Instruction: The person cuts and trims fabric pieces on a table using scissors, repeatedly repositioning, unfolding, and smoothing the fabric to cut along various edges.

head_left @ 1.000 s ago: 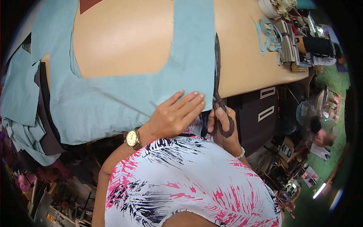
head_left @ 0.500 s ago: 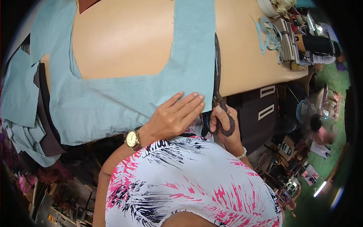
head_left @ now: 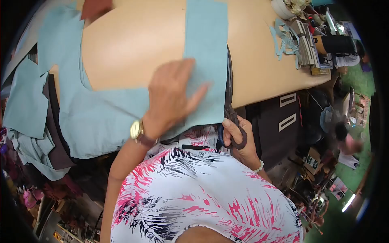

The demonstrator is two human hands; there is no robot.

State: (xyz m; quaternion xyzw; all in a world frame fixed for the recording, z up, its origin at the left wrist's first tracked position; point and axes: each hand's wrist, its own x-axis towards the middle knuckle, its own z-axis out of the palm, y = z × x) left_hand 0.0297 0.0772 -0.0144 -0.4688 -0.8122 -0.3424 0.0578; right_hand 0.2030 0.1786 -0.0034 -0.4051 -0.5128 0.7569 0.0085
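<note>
Light blue-green cloth [head_left: 109, 121] lies over the table and hangs past its front edge at the left, with a U-shaped cutout in it. My left hand [head_left: 172, 91], blurred by motion, is over the cloth near the cutout's corner, its thumb apart from the fingers and nothing seen in it. At the cloth's right edge my right hand [head_left: 241, 139] grips the handles of large dark scissors [head_left: 229, 81]. The blades point away from me along that edge and look closed together; part of them is hidden by the cloth.
The tan table [head_left: 259, 60] bears blue-green scraps [head_left: 285, 38], a stack of books [head_left: 304, 44], a white container [head_left: 281, 9] and a reddish-brown piece [head_left: 96, 9]. Dark drawers [head_left: 271, 129] stand below the front edge. Another person [head_left: 344, 139] is at the far right.
My left hand has lifted off the cloth's front right corner and moved up and left. The cloth and view have shifted slightly. My right hand still holds the scissors.
</note>
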